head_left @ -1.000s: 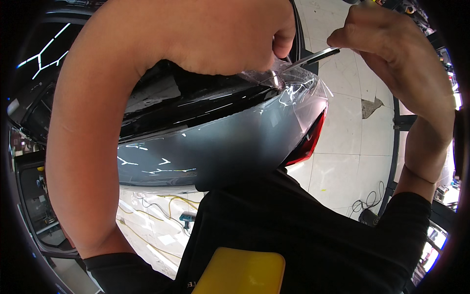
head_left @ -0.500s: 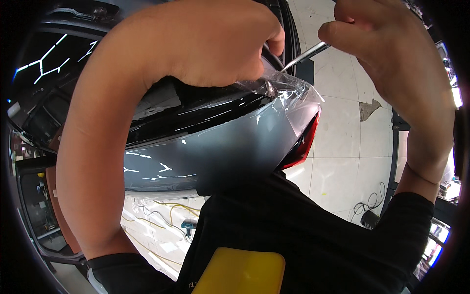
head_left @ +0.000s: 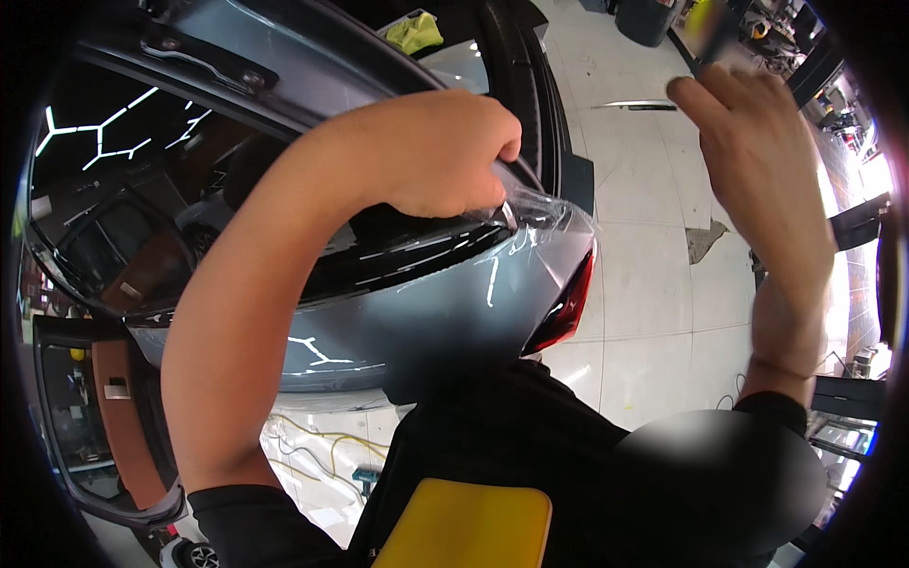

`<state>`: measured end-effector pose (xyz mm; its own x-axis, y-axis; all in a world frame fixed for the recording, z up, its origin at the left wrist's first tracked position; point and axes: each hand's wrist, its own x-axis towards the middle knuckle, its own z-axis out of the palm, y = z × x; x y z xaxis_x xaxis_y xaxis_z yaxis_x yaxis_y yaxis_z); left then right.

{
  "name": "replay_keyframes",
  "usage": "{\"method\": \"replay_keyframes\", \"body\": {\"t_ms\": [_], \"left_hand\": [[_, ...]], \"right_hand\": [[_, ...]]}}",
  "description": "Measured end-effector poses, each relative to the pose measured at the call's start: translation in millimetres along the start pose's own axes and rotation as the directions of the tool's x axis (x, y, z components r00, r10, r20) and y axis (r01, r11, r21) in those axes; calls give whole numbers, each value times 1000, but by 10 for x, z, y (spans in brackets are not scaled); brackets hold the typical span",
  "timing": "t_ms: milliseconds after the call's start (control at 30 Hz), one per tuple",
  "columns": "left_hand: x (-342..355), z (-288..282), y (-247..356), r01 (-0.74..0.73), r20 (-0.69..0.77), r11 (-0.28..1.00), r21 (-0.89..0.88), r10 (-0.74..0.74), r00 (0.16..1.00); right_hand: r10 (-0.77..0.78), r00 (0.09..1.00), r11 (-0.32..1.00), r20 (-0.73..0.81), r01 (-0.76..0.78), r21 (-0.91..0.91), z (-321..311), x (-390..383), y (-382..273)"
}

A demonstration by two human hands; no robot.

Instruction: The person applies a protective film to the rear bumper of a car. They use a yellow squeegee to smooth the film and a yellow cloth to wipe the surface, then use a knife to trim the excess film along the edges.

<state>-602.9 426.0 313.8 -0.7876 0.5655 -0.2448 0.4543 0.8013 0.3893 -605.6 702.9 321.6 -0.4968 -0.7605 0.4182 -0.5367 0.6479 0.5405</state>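
Tiled floor [head_left: 644, 284], clear film [head_left: 554, 216], left fingers [head_left: 510, 146] partly hidden

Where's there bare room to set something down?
Bare tiled floor lies between the red taillight and right forearm, around a dark chipped patch. It's crowded where the left hand holds clear film, and left of the black shirt, where yellow cables and a power tool lie.

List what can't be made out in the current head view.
All in the head view:
Left hand: whether its fingers pinch the clear film is hidden behind the hand itself.
Right hand: its hold on the slim tool is mostly hidden behind the hand.
Yellow object: cut off by the lower edge.
Right sleeve: partly lost in blur.
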Motion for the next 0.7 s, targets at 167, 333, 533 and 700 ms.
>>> {"method": "replay_keyframes", "body": {"t_ms": [167, 333, 533, 700], "left_hand": [[42, 166, 86, 26, 56, 992, 127, -34, 998], [-43, 356, 227, 31, -89, 995, 94, -23, 996], [-153, 402, 283, 79, -221, 980, 183, -37, 974], [-127, 477, 277, 60, -254, 985, 164, -16, 967]], "right_hand": [[600, 769, 370, 220, -511, 776, 468, -589, -542], [572, 641, -312, 511, -406, 859, 448, -512, -1369], [568, 542, -478, 620, -396, 784, 633, -543, -1290], [623, 584, -340, 520, -397, 853, 528, -450, -1372]]}}
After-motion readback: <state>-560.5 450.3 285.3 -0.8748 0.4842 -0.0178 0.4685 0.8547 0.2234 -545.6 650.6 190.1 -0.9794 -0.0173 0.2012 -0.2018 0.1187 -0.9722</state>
